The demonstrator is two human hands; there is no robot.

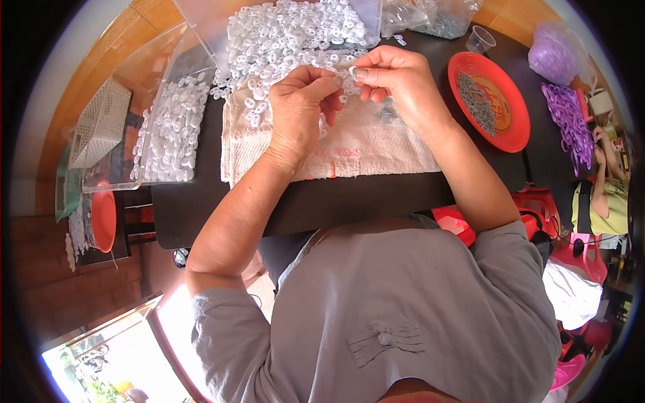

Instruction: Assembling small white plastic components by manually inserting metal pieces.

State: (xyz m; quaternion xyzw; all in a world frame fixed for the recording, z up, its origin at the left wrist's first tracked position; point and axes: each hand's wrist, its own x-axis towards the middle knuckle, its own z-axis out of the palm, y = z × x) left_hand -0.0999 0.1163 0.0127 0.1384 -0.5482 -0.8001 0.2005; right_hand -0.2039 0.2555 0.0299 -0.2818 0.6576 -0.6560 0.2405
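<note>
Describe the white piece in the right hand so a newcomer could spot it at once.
Find the dark table, then the pale towel on it. Over the towel, the right hand pinches a small white piece. Being held up sets it apart from the similar white pieces heaped beyond.

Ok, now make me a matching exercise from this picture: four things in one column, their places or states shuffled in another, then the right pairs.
Things
1. Red plate
2. Cream towel
3. Right hand
4. Clear cup

Places and states
A. Pinching a small white piece at the fingertips
B. Holding a heap of thin grey pieces
C. On the dark table, by the red plate's far edge
D. Spread out below the left hand

Right pairs: 1-B, 2-D, 3-A, 4-C
</note>
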